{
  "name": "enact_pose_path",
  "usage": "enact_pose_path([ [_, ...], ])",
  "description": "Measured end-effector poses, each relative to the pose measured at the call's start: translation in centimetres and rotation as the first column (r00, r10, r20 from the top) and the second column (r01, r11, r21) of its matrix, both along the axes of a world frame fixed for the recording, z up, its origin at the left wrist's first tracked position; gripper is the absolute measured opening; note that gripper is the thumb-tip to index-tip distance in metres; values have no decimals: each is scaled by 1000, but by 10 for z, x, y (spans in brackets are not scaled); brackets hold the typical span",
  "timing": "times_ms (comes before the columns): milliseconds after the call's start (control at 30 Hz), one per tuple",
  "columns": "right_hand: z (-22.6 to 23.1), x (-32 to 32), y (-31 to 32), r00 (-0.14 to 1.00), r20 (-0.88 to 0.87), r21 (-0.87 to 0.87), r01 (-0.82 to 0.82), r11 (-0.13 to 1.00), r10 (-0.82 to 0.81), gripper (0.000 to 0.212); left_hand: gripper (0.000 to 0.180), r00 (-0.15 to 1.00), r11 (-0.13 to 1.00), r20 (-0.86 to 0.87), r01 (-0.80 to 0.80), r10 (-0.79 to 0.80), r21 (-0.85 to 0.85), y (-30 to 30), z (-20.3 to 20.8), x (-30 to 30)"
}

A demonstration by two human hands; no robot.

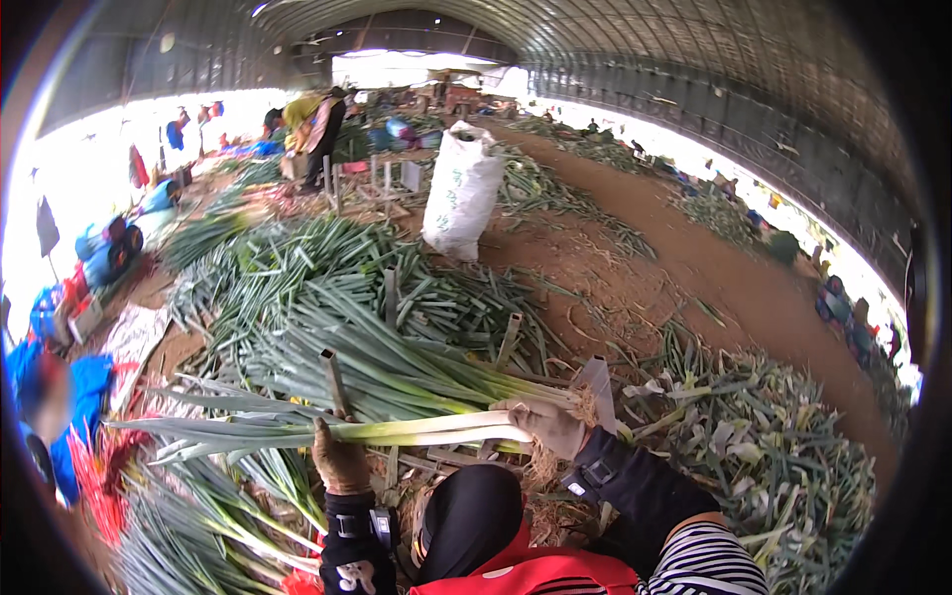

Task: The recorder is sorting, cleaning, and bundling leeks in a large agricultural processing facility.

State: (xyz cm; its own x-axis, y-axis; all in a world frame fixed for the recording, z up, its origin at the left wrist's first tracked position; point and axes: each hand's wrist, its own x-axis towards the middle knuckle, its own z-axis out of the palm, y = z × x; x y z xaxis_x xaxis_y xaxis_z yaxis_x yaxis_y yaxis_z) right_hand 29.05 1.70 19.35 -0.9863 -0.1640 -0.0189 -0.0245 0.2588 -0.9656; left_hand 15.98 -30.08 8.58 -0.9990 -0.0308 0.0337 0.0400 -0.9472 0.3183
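Observation:
My left hand (pixel 339 461), in a dirty glove, grips the middle of a few long green onions (pixel 436 429) held level in front of me. My right hand (pixel 548 424), also gloved, holds the white root end of the same stalks. Their green leaves stretch away to the left. Behind them a big bundle of green onions (pixel 397 372) lies in a rack of upright metal posts (pixel 332 382), roots against a flat end plate (pixel 598 382).
More green onions are piled on the left (pixel 297 268) and trimmed leaves heap at the right (pixel 773 456). A full white sack (pixel 461 193) stands on the dirt floor. A person (pixel 322 134) bends over far back. Another person in blue (pixel 59 416) is at the left edge.

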Motion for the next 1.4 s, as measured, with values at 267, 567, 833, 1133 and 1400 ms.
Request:
enact_pose_path([
  [267, -3, 14, 6, 876, -462, 749, 302, 590, 139, 89, 29, 994, 964, 28, -97, 107, -246, 35, 78, -10],
  [567, 24, -9, 95, 810, -585, 795, 583, 168, -44, 64, 50, 902, 973, -393, 99, -176, -208, 66, 140, -89],
  [833, -40, -52, 125, 837, -115, 988, 151, 23, -535, 37, 54, 882, 842, -22, 441, -470, -311, 95, 68, -152],
  [1133, -267, -32, 186, 614, -122, 988, 146, -40, -779, 42, 41, 736, 13, 576, 620, -355, -784, 56, -20, -199],
  [1400, -217, -39, 135, 621, 31, 971, 168, 171, -783, 50, 39, 517, -400, -348, -844, -782, -357, 156, 17, -112],
])
